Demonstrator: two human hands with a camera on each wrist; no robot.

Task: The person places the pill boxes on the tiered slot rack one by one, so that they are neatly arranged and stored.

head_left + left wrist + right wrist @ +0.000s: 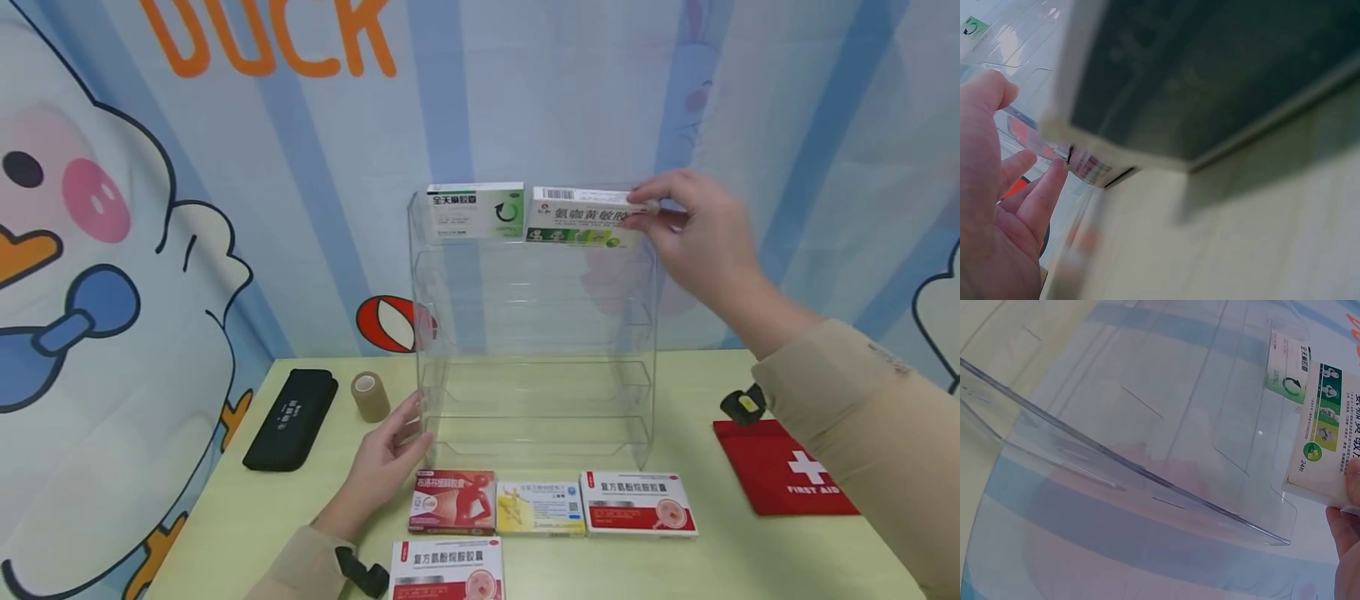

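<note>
A clear acrylic display rack (536,333) with several tiers stands upright. My right hand (701,229) pinches the right end of a white and green medicine box (573,218) at the top tier. The box tilts slightly, and its far end is beside another white and green medicine box (475,212) on that tier. In the right wrist view, thumb and fingers hold the tilted medicine box (1329,434). Low on the rack's left side, my left hand (378,467) holds the side edge between thumb and fingers; the left wrist view shows this hand (1004,206) too.
Before the rack lie a red box (452,502), a yellow box (540,508) and a red-white box (639,504). Another red-white box (447,571) is nearer. To the left are a black case (291,421) and tape roll (371,397); to the right, a red first-aid pouch (780,471).
</note>
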